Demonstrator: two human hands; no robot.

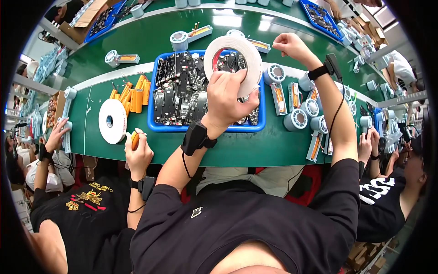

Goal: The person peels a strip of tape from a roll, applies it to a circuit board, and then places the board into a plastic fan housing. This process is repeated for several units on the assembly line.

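Observation:
My left hand (226, 98) is closed around a large roll of white tape (253, 68), fingers hooked through its core, above a blue tray (205, 129). The tray holds many dark circuit boards (175, 102). My right hand (294, 48) is raised to the right of the roll, thumb and fingers pinched together; anything between them is too small to make out. Below that hand, on the green table, stand several light-blue round housings (296, 119) with handle-like parts containing orange batteries (279, 98).
Left of the tray lie orange battery cells (137, 98) with wires. A co-worker's hand (139, 153) holds an orange cell beside another white tape roll (112, 121). More housings (179, 41) sit beyond the tray. A person (388, 196) works at the right.

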